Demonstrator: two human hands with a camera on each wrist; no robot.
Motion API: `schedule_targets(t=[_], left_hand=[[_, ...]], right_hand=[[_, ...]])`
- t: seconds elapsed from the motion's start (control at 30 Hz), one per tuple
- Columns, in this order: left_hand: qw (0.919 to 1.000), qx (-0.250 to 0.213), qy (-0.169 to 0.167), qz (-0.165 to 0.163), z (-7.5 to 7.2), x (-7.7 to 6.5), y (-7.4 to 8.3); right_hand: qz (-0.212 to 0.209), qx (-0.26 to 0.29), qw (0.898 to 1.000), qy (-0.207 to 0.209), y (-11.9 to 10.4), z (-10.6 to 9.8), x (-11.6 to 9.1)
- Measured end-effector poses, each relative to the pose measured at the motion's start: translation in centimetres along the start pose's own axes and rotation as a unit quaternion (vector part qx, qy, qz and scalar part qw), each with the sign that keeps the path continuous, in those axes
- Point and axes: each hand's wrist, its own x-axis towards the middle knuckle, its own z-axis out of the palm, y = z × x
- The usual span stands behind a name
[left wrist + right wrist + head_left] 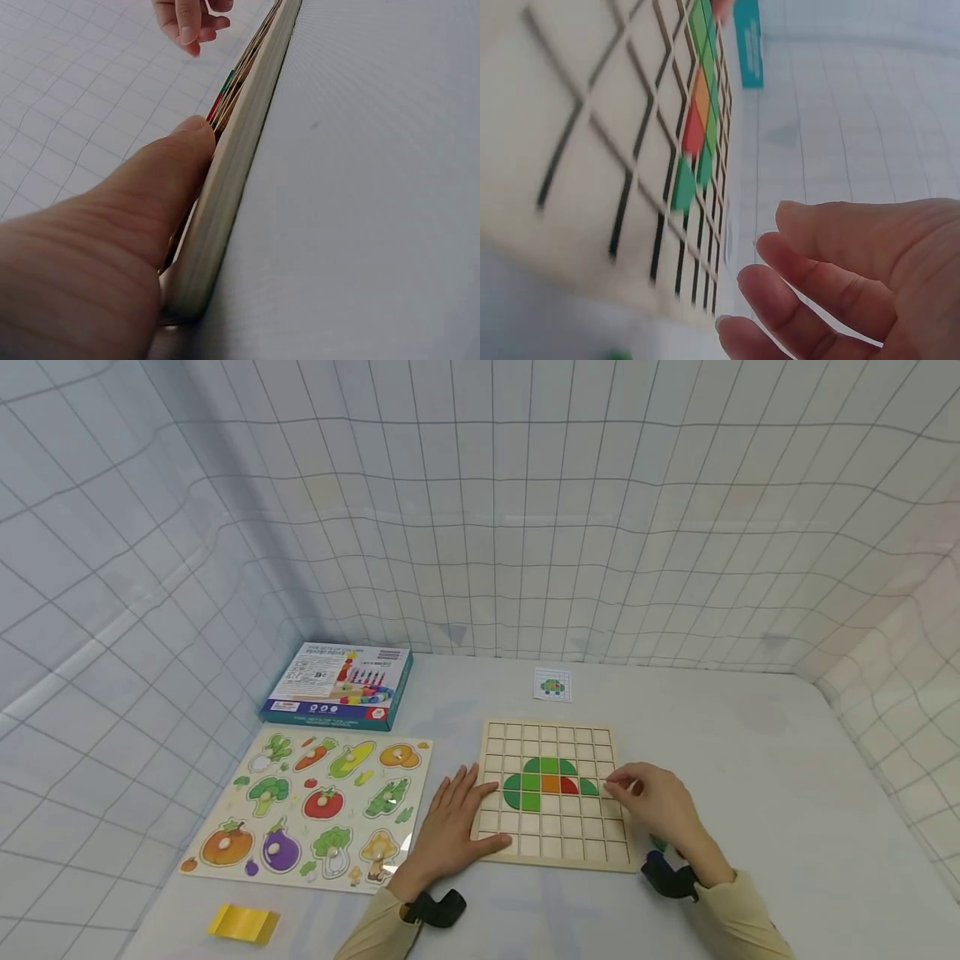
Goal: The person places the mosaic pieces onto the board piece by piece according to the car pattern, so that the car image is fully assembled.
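Note:
A wooden grid board [558, 847] lies on the table. Set in its cells are green pieces, an orange square [551, 784] and a red quarter-round piece [568, 786]; a green quarter-round piece [588, 787] sits nearest the right edge. My left hand [452, 827] rests with spread fingers along the board's left side, its thumb on the front left corner. Just past the right edge hovers my right hand [655, 802], fingers loosely bent. In the right wrist view nothing shows between the thumb [832, 229] and fingertips.
A small picture card [552, 685] lies behind the board. To the left are a vegetable puzzle board [300, 814], a boxed toy set [337, 685] and a yellow curved block [243, 924]. Something green [657, 842] partly shows beneath my right wrist.

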Motion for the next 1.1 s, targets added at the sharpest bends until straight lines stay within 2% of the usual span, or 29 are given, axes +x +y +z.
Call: schedule_targets(t=[0.2, 0.37, 0.5, 0.73, 1.1], left_hand=[[1.0000, -0.005, 0.002, -0.001, 0.1, 0.0, -0.1], [1.0000, -0.004, 0.005, 0.004, 0.2, 0.1, -0.2], [0.9999, -0.001, 0.009, 0.006, 0.3, 0.1, -0.3], [1.0000, 0.002, 0.006, 0.003, 0.2, 0.0, -0.2], [1.0000, -0.005, -0.004, -0.005, -0.1, 0.0, 0.1]], right_hand=[[0.022, -0.017, 0.999, 0.036, 2.9, -2.5, -0.7], [0.036, -0.026, 0.998, 0.052, 4.6, -3.6, -1.5], [0.055, -0.018, 0.998, 0.025, 5.2, -3.9, -2.0], [0.089, 0.016, 0.994, -0.057, 5.2, -3.5, -2.2], [0.106, -0.009, 0.991, -0.087, 5.4, -2.2, -1.9]])
